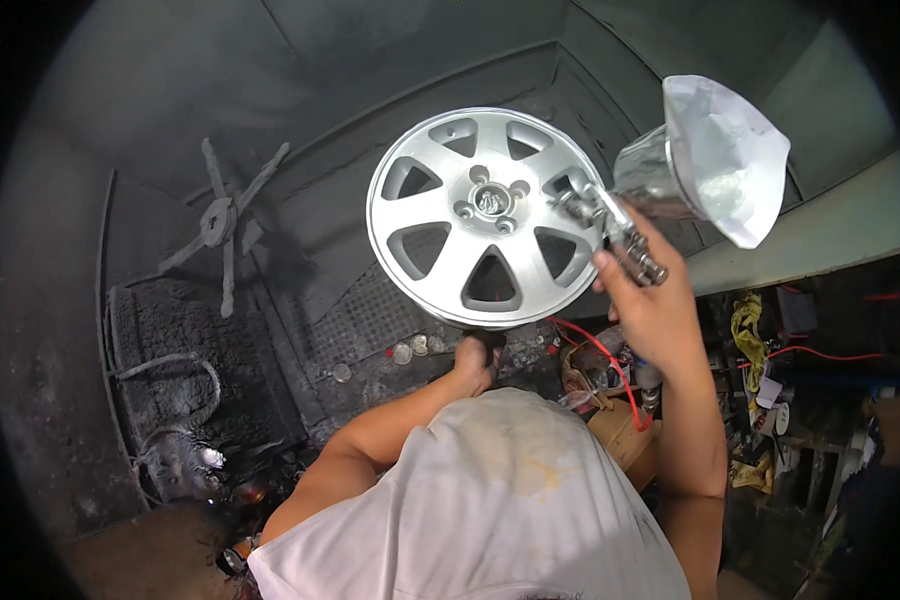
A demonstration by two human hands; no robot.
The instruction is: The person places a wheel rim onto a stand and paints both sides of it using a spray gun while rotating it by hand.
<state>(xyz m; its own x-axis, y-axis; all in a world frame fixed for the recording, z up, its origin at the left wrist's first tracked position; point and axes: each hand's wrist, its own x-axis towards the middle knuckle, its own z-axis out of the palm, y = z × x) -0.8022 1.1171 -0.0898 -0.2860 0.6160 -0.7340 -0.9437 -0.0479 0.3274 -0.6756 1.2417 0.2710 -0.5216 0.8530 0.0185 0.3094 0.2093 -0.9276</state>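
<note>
A silver alloy wheel (440, 235) with broad spokes faces up in front of me. My right hand (653, 300) is wrapped round a metal spray gun (625, 240), whose front end is over the wheel's right side. On the gun sits a silver cup (648, 165), with a flared pale sheet (738, 160) rising from its mouth. Just below the wheel's near rim, my left hand (477, 364) is closed near something dark; its fingers are partly hidden, and what they grip is unclear.
A star-shaped grey stand (219, 222) is at the left, above a rough, coated panel (170, 350). A red hose (620, 372) curves below my right hand. A cardboard box (620, 440) and cluttered shelves (800, 420) lie to the right. Dark booth walls (370, 60) rise behind.
</note>
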